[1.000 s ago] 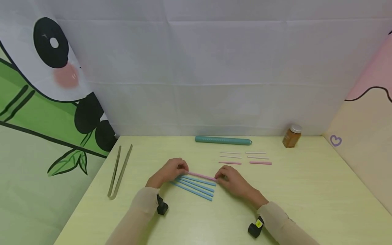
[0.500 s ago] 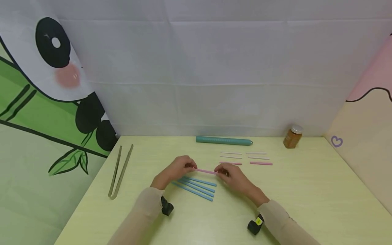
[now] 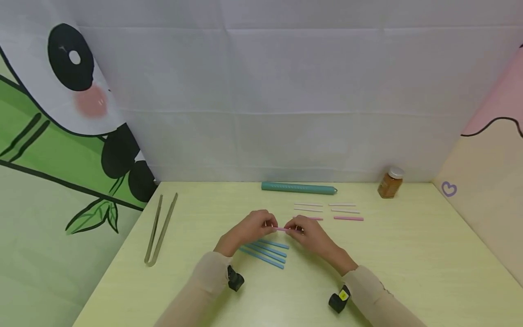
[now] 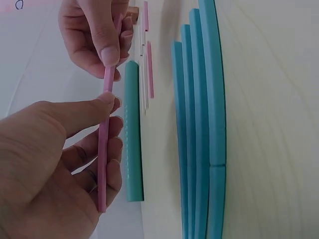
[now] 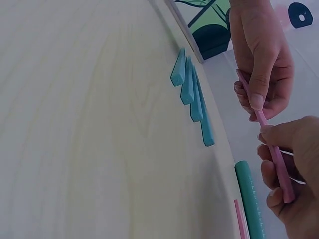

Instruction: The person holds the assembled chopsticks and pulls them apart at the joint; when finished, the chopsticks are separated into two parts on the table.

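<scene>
A thin pink stick [image 4: 103,149] is pinched by both hands, close over the table. My left hand [image 3: 255,227] grips it between thumb and fingers, and part of the stick lies along those fingers in the left wrist view. Only a short stretch shows between it and my right hand [image 3: 307,234], whose thumb and fingers pinch the other part. In the right wrist view the stick's end [image 5: 286,191] reaches past the right thumb. Several blue sticks [image 3: 267,260] lie fanned on the table just below the hands, their left ends partly hidden by the left hand.
Behind the hands lie two pink sticks [image 3: 348,218] and several thin white sticks [image 3: 345,210]. A green tube [image 3: 298,188] rests along the table's back edge. An amber jar [image 3: 390,183] with a silvery lid stands back right. Metal tongs [image 3: 157,236] lie at the left.
My left hand has moved right along the pink stick, closer to the right hand, so less of it shows between them. The stick has shifted away from the blue sticks. My right hand has barely moved.
</scene>
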A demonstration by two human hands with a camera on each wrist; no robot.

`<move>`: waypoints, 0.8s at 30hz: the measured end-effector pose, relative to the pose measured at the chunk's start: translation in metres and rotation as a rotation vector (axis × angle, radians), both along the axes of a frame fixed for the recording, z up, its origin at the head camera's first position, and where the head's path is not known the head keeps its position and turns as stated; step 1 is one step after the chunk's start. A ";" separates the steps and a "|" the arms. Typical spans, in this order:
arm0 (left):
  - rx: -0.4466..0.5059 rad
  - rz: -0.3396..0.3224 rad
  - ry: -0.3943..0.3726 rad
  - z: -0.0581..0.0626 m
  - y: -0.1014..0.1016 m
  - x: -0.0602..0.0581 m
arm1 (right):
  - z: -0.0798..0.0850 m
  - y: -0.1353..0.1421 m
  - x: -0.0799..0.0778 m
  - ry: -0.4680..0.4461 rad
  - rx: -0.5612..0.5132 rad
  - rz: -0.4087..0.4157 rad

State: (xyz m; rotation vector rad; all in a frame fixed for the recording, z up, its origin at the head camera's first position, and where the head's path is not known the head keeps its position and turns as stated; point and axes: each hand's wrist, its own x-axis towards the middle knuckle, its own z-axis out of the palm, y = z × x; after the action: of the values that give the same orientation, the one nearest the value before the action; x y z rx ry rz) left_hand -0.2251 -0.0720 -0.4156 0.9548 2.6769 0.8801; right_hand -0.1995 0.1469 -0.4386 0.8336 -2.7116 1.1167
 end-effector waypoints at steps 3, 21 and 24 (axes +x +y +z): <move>-0.001 0.004 -0.001 0.001 0.004 0.001 | 0.003 0.001 0.002 0.003 0.003 -0.001; 0.026 -0.005 0.033 0.001 0.003 0.004 | 0.004 -0.002 0.009 -0.002 -0.008 0.003; 0.028 -0.014 0.047 0.003 0.003 0.004 | 0.003 -0.002 0.012 0.011 0.002 -0.011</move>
State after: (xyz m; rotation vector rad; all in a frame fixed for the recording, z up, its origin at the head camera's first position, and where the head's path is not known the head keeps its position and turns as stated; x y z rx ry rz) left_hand -0.2212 -0.0689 -0.4128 1.0117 2.7003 0.9049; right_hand -0.1876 0.1445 -0.4355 0.8222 -2.7056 1.1039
